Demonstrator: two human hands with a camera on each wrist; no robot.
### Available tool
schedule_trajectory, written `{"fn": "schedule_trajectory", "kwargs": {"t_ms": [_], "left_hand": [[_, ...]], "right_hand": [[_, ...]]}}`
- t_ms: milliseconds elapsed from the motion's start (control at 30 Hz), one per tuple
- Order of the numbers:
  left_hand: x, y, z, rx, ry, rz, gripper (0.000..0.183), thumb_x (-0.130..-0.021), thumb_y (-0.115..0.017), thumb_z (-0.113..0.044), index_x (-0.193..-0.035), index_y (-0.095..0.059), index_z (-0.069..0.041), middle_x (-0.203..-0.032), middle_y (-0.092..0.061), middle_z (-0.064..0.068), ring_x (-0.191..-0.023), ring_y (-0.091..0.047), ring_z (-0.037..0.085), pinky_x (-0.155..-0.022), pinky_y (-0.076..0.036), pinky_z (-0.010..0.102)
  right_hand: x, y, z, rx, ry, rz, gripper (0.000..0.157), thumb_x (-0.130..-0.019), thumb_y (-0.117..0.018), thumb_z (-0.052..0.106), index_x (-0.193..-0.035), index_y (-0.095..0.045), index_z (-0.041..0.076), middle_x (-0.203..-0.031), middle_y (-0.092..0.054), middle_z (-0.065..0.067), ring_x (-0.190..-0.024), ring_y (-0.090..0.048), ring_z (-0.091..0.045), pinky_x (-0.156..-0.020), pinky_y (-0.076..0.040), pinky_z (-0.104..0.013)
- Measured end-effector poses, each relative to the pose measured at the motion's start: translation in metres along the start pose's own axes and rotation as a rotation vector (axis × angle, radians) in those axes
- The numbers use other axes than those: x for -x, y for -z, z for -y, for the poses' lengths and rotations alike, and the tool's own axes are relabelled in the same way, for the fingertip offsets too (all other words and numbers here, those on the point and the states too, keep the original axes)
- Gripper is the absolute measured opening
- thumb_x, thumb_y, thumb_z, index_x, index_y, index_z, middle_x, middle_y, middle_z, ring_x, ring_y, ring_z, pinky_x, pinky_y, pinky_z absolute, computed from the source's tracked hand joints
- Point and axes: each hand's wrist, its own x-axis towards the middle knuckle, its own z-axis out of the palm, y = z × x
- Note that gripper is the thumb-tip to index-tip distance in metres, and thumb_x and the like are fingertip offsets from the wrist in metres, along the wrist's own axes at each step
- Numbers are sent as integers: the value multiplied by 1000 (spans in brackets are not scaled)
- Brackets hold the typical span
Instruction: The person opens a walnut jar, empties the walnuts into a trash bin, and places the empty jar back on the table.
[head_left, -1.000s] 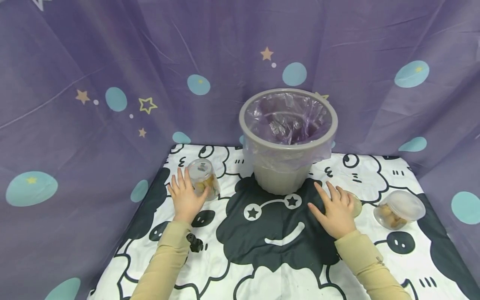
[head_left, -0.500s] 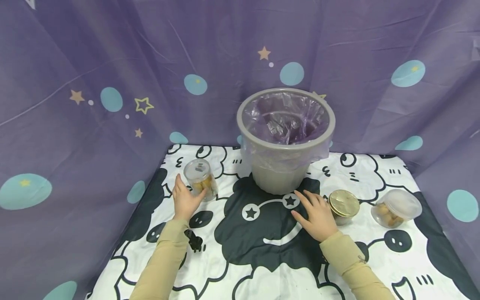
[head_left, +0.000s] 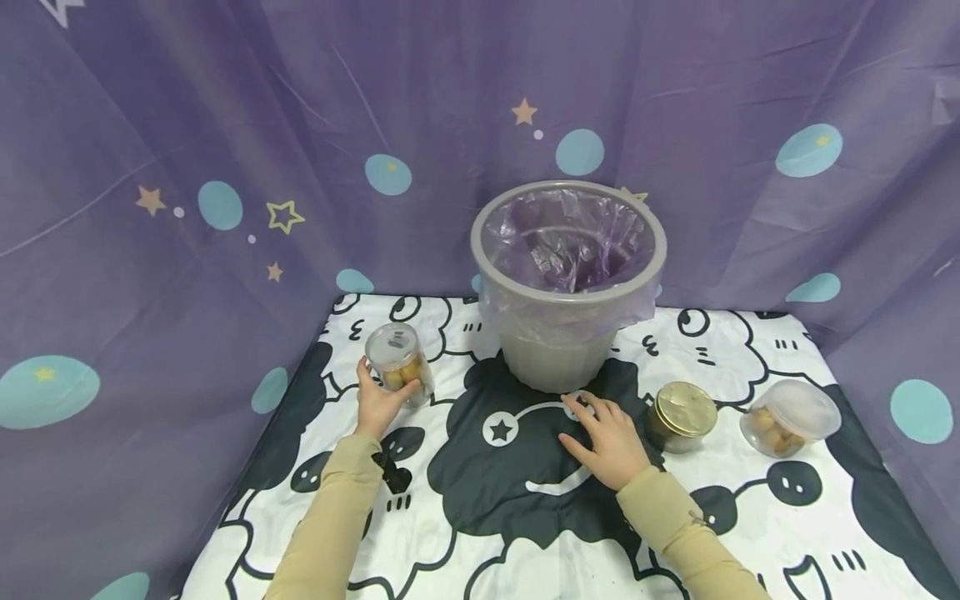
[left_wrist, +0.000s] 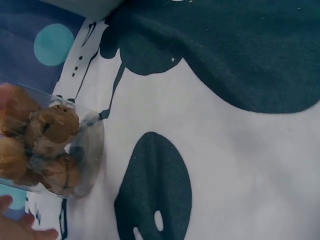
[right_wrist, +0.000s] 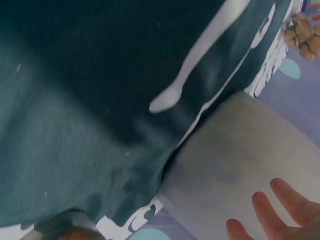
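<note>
My left hand (head_left: 378, 407) holds a clear jar (head_left: 411, 372) of brown lumps at the table's left, its fingers on the far left side and its thumb in front. In the left wrist view the jar (left_wrist: 47, 142) shows close up, with a few fingers (left_wrist: 22, 227) below it and slightly apart; most of the hand is out of frame. My right hand (head_left: 603, 440) hovers with relaxed, spread fingers in front of a grey bucket (head_left: 553, 354). It holds nothing. The right wrist view shows its fingertips (right_wrist: 267, 217) before the bucket's wall (right_wrist: 245, 165).
The bucket wears a purple plastic liner (head_left: 517, 250) over its rim. Right of my right hand stand a gold-lidded jar (head_left: 684, 408) and a tilted clear jar (head_left: 791, 417) with a whitish lid. A cartoon-printed cloth (head_left: 517, 492) covers the table; a purple curtain (head_left: 450, 92) hangs behind.
My right hand has moved left, away from the gold-lidded jar, uncovering it. The left hand's fingers have curled in round the clear jar.
</note>
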Motion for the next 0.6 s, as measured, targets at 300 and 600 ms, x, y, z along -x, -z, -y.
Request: {"fn": "schedule_trajectory", "kwargs": {"t_ms": [300,600], "left_hand": [[-6,-13,8,225,-49,-9,98,-72,-82,-12,-145,-18,-3,-143,-35,22,-133,-34,36,-114,-25,46],[-10,-22,9,272,-80,-69,96,-70,-83,-11,-143,-20,-5,-138,-40,22,-128,-40,37,-112,-29,46]], "right_hand": [[-7,-18,13,-2,32,22,58,-87,-63,41,-139,-48,21,-131,-51,-18,-118,-49,-40,-93,-42,-59],[-17,-23,32,-24,65,58,59,-87,-62,44,-140,-47,22,-132,-50,-16,-115,-50,-37,-93,-42,-58]]}}
